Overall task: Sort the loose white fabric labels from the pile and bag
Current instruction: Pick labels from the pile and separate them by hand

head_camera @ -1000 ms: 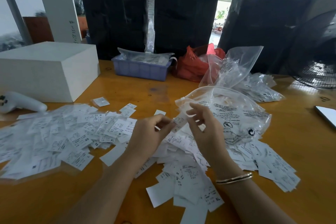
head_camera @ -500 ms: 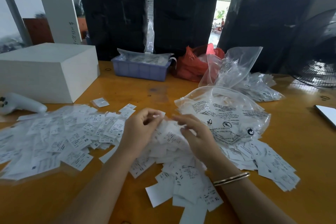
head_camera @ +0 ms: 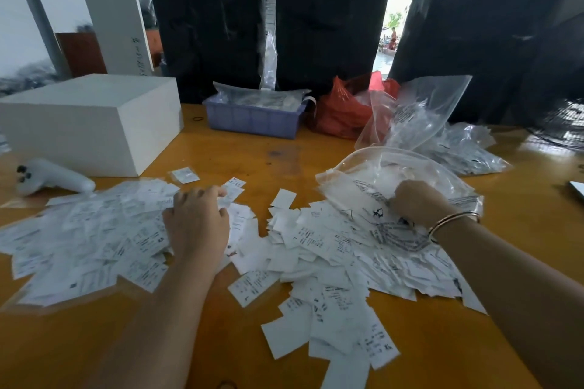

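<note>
White fabric labels [head_camera: 331,249] are lying heaped across the counter [head_camera: 442,341]. The left hand [head_camera: 197,224] is pressing the left spread; the right hand [head_camera: 417,202] is seemingly gripping the clear bag [head_camera: 395,177].

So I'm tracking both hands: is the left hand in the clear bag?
No, the left hand rests on the left label pile; the right hand reaches the clear bag.

hands parted, left hand [head_camera: 197,224] to left pile [head_camera: 85,237], right hand [head_camera: 417,202] to bag [head_camera: 410,167]
</note>
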